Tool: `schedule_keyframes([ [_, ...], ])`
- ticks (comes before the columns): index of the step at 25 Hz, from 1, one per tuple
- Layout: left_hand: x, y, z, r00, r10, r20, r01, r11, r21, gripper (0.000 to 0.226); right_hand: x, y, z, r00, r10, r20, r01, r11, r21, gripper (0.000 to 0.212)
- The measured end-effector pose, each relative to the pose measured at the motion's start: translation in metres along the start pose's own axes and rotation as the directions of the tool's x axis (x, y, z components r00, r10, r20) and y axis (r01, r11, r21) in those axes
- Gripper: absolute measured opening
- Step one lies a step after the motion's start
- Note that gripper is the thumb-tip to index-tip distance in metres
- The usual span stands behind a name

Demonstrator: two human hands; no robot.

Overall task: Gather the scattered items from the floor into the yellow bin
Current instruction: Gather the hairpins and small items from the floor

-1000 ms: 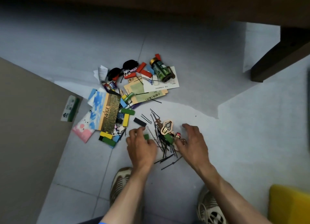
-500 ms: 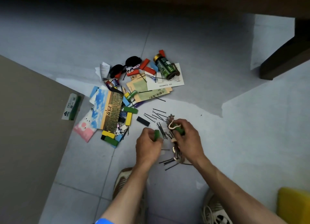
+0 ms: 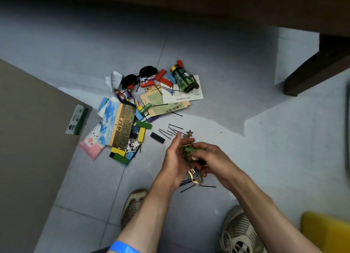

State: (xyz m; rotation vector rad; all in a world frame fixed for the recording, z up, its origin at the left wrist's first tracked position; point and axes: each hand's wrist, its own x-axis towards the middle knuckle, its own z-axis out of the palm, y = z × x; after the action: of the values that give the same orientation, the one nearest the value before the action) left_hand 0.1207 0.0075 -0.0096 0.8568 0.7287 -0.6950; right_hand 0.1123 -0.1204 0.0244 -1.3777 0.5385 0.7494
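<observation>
My left hand [image 3: 173, 157] and my right hand [image 3: 213, 158] meet above the floor around a bundle of small items. My right hand grips a green block [image 3: 189, 150] with dark hairpins and a wooden ornament [image 3: 196, 177] hanging below. My left hand's fingers stand fairly straight, its palm pressed against the bundle. More hairpins [image 3: 170, 131] and a black block [image 3: 157, 137] lie just beyond the hands. Further back lies a heap with a green bottle [image 3: 182, 78], cards [image 3: 170, 104], a postcard [image 3: 119, 125] and coloured blocks. The yellow bin [image 3: 325, 232] shows at the bottom right corner.
A brown panel [image 3: 22, 139] covers the left side, with a small green-and-white box [image 3: 76, 120] on its edge. A dark furniture leg [image 3: 312, 69] stands at the upper right. My shoes [image 3: 132, 205] [image 3: 240, 232] are planted below the hands. Grey tiled floor lies to the right.
The hands swept hairpins, a green block and wooden ornaments off the floor, then came together and lifted the bundle. Few hairpins stay where the pile lay.
</observation>
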Motion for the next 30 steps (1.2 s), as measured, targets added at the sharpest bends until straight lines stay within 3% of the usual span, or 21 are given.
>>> schedule_keyframes([
  [2,-0.001,0.0,-0.001,1.0,-0.018,-0.007,0.018,0.999,-0.03,0.039,-0.005,-0.004,0.008,0.998,-0.044,-0.036,0.04,0.994,-0.099,0.031],
  [6,-0.003,-0.004,-0.009,0.999,-0.009,-0.036,0.002,0.982,-0.189,0.034,-0.01,0.0,0.017,0.975,-0.198,-0.098,0.193,0.979,-0.065,0.057],
  [9,-0.004,-0.004,-0.009,0.998,-0.037,-0.044,0.022,0.954,-0.298,0.037,-0.01,0.008,0.018,0.953,-0.297,-0.063,0.293,0.954,-0.069,0.043],
  [11,-0.003,-0.003,-0.011,0.997,-0.024,-0.071,-0.004,0.93,-0.367,0.034,-0.01,0.019,0.012,0.905,-0.369,-0.211,0.35,0.929,-0.123,0.028],
  [12,-0.002,-0.003,-0.014,0.996,-0.006,-0.092,-0.029,0.923,-0.384,0.029,-0.009,0.028,0.006,0.87,-0.401,-0.288,0.319,0.902,-0.292,0.017],
  [13,-0.002,-0.004,-0.018,0.994,0.011,-0.109,-0.053,0.921,-0.385,0.023,-0.007,0.038,0.002,0.856,-0.418,-0.303,0.211,0.819,-0.534,0.016],
  [14,-0.003,-0.004,-0.024,0.992,0.026,-0.125,-0.071,0.926,-0.372,0.016,-0.007,0.05,0.0,0.887,-0.386,-0.254,0.074,0.66,-0.747,0.029],
  [15,-0.004,-0.004,-0.029,0.991,0.035,-0.133,-0.081,0.93,-0.36,0.01,-0.005,0.065,-0.001,0.926,-0.327,-0.186,0.001,0.495,-0.869,0.039],
  [16,-0.006,-0.004,-0.033,0.989,0.044,-0.141,-0.09,0.936,-0.342,0.014,-0.002,0.077,0.0,0.943,-0.297,-0.153,-0.016,0.416,-0.909,0.04],
  [17,-0.007,-0.006,-0.038,0.988,0.048,-0.15,-0.093,0.944,-0.316,0.024,0.0,0.084,0.002,0.94,-0.307,-0.148,-0.002,0.428,-0.904,0.034],
  [21,-0.008,-0.006,-0.054,0.97,0.06,-0.236,-0.118,0.963,-0.242,0.039,0.009,0.079,-0.004,0.916,-0.305,-0.262,0.081,0.778,-0.624,0.021],
  [22,-0.007,-0.005,-0.055,0.962,0.057,-0.268,-0.126,0.96,-0.248,0.036,0.013,0.072,-0.005,0.913,-0.335,-0.233,0.127,0.776,-0.618,0.019],
  [25,-0.002,0.001,-0.057,0.887,0.097,-0.452,-0.182,0.972,-0.149,0.018,0.031,0.054,0.001,0.895,-0.446,-0.005,0.263,0.539,-0.8,0.031],
  [27,0.004,0.011,-0.061,0.762,0.189,-0.619,-0.183,0.98,0.074,0.02,0.044,0.049,0.007,0.893,-0.443,0.08,0.264,0.372,-0.89,0.029],
  [30,0.011,0.029,-0.07,0.599,0.422,-0.681,-0.044,0.866,0.498,0.033,0.049,0.052,0.011,0.879,-0.471,0.07,0.238,0.308,-0.921,0.022],
])
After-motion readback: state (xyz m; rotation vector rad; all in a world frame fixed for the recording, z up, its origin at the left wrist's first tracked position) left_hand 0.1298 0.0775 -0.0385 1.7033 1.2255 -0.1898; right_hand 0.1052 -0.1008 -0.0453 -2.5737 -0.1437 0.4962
